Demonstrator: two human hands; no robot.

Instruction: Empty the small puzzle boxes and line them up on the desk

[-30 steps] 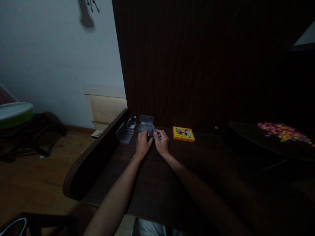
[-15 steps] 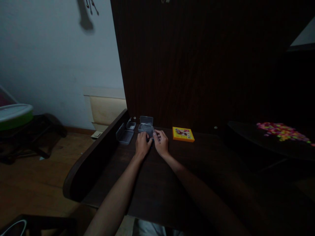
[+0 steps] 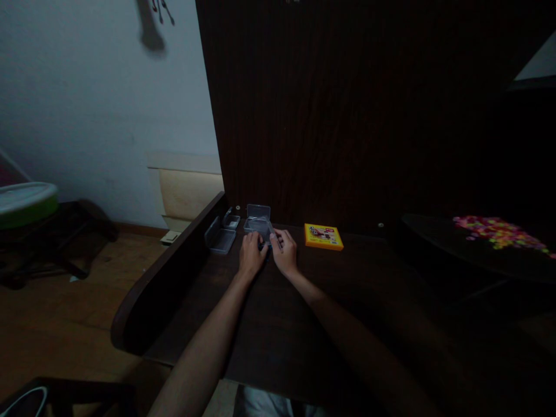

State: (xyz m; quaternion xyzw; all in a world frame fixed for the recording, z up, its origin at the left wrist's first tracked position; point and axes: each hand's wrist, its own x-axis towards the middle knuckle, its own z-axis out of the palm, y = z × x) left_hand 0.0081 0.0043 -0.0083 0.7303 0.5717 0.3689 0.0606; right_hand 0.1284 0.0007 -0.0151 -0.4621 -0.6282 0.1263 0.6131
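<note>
My right hand (image 3: 285, 252) is closed on the edge of a clear plastic piece (image 3: 275, 236), which looks like a tilted box or lid. Close beside it, my left hand (image 3: 252, 253) has its fingers curled down at the table. A small dark bluish thing (image 3: 262, 245) shows by its thumb; its kind is too dim to make out. Just beyond the hands stands an open clear plastic box (image 3: 258, 212) with its lid upright. To the left lie another open clear box (image 3: 223, 241) and a smaller open one (image 3: 232, 222).
A yellow flat box (image 3: 324, 237) with printed pictures lies right of my hands. The dark wooden table (image 3: 278, 324) has a raised side board (image 3: 169, 278) on the left and a tall panel (image 3: 304, 127) behind. Many small colourful pieces (image 3: 499, 233) lie on a surface far right.
Both hands stay in nearly the same place. The dark bluish thing by my left thumb shows a little more than before. The boxes have not moved.
</note>
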